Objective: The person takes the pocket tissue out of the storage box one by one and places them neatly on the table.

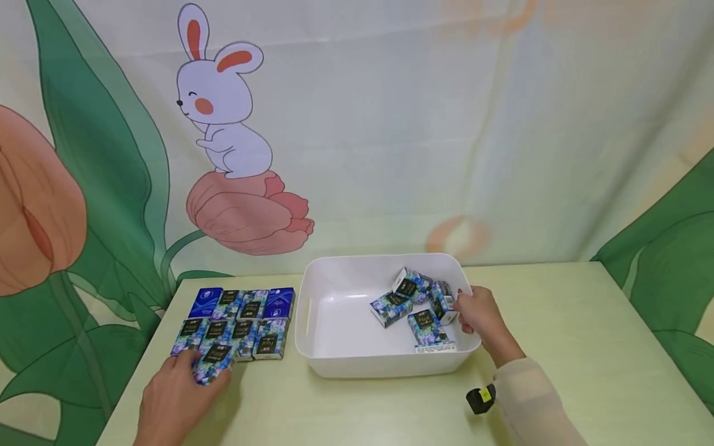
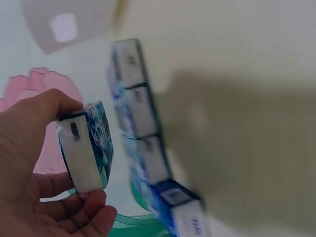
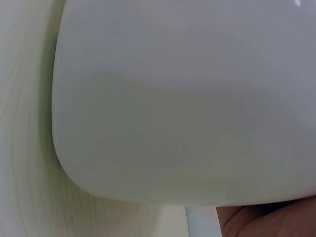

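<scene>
A white plastic bin (image 1: pixel 334 347) stands mid-table and holds several small floral tissue packs (image 1: pixel 390 308). My right hand (image 1: pixel 480 316) reaches over the bin's right rim and pinches one pack (image 1: pixel 443 305) inside it. In the right wrist view only the bin's outer wall (image 3: pixel 182 103) and a bit of palm show. Left of the bin, tissue packs (image 1: pixel 240 322) lie in two rows on the table. My left hand (image 1: pixel 178 390) grips a floral pack (image 1: pixel 214 360) at the near edge of those rows; the left wrist view shows that pack (image 2: pixel 86 148) between thumb and fingers.
The table (image 1: pixel 558 347) is pale green with bare surface to the right of the bin. A cartoon backdrop with a rabbit (image 1: pixel 223 111) hangs behind. A small black-and-yellow device (image 1: pixel 481 398) sits at my right wrist.
</scene>
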Action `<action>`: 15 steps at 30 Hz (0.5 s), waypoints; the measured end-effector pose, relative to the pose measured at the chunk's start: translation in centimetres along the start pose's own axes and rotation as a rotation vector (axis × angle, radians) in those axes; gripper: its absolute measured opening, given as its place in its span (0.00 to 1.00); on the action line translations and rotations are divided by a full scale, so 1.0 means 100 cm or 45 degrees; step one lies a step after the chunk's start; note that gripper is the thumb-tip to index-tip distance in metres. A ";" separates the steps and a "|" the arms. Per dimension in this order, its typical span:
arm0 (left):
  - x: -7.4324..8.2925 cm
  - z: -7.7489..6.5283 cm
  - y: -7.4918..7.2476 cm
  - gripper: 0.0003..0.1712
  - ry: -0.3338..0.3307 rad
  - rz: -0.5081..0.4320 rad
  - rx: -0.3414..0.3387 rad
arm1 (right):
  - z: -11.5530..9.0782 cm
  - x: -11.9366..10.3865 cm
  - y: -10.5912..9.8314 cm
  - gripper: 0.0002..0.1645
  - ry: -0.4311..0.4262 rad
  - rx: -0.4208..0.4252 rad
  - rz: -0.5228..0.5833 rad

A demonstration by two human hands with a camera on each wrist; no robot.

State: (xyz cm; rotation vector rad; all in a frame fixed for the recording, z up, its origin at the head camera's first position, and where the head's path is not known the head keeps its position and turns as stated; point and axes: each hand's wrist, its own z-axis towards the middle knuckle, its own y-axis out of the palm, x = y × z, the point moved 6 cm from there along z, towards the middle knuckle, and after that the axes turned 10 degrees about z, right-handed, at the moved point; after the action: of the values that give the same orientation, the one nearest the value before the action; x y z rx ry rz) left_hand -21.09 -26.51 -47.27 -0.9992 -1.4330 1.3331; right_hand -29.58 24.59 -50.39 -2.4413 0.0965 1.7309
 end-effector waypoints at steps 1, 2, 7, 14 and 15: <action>-0.006 -0.001 0.007 0.46 -0.023 0.039 0.007 | 0.000 0.000 0.000 0.18 0.004 -0.001 -0.004; -0.010 -0.001 0.012 0.47 -0.047 0.070 0.013 | 0.000 0.001 0.000 0.18 0.007 0.001 -0.008; -0.017 -0.001 0.029 0.47 -0.105 0.258 0.076 | 0.000 0.001 0.001 0.18 -0.013 0.012 -0.003; -0.012 0.000 0.031 0.45 -0.065 0.400 0.164 | 0.000 0.001 0.000 0.18 -0.015 0.003 0.007; -0.008 0.000 0.028 0.45 -0.038 0.389 0.183 | 0.000 0.001 0.000 0.18 -0.014 0.002 0.005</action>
State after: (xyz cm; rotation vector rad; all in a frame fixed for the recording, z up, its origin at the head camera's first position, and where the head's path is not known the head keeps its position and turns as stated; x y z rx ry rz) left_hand -20.97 -27.08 -50.16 -1.1373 -1.2196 1.6531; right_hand -29.53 24.64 -50.45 -2.4316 0.1014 1.7453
